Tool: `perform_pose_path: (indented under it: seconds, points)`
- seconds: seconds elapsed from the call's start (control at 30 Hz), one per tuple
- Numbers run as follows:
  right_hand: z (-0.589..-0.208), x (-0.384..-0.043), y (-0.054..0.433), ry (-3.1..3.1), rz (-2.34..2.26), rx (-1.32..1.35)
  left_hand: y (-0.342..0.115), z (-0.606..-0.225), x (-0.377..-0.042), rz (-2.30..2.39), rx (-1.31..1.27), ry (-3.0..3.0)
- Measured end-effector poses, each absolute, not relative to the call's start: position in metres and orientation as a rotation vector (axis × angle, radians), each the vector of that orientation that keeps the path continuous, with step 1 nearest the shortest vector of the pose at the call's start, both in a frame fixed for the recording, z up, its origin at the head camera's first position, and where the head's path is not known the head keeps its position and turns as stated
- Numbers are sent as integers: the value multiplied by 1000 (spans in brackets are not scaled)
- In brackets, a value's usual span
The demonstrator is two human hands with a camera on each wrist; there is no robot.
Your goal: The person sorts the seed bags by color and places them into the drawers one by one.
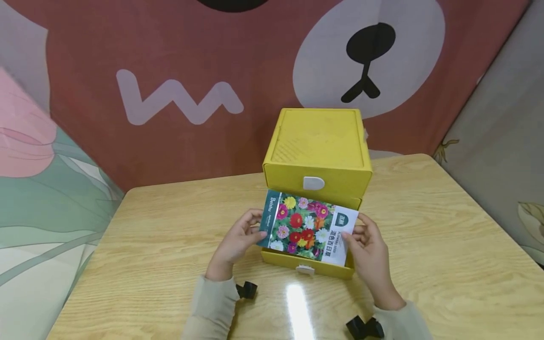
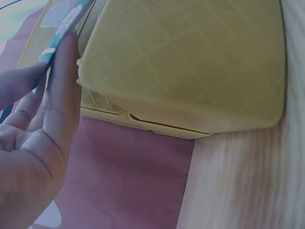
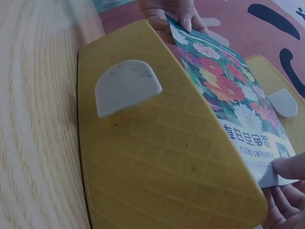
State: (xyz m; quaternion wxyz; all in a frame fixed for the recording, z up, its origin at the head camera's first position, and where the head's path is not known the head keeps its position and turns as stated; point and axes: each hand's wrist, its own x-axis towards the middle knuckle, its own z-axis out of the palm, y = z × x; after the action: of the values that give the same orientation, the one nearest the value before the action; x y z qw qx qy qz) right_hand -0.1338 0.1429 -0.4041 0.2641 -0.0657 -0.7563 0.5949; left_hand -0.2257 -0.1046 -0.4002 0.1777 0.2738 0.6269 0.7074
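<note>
A flower seed packet [image 1: 303, 226], printed with colourful blooms, lies sideways over the pulled-out lower drawer [image 1: 280, 259] of a yellow drawer box [image 1: 320, 139]. My left hand [image 1: 238, 241] pinches its dark green end between thumb and fingers. At the white end, my right hand [image 1: 369, 250] pinches the other edge. In the right wrist view the packet [image 3: 224, 90] slants just above the drawer front [image 3: 167, 143] with its white handle [image 3: 126, 87]. The left wrist view shows the packet [image 2: 62, 31] edge-on beside the drawer's side wall [image 2: 190, 57]. The packet hides most of the drawer's inside.
The box's upper drawer is closed, its white handle [image 1: 313, 183] facing me. It stands near the back of a wooden table [image 1: 170, 264]. Black pieces [image 1: 246, 290] sit by both sleeves. Behind the table hangs a printed cloth [image 1: 212, 141].
</note>
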Motion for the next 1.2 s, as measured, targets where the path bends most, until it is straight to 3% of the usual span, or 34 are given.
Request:
perform_pose_path:
  seconds: [0.67, 1.2]
  points:
    - [-413, -134, 151, -2202, 1351, -196, -94, -383, -212, 1739, 744, 2274]
    - [-415, -135, 153, -2262, 1217, -61, -92, -403, -226, 1600, 807, 2493]
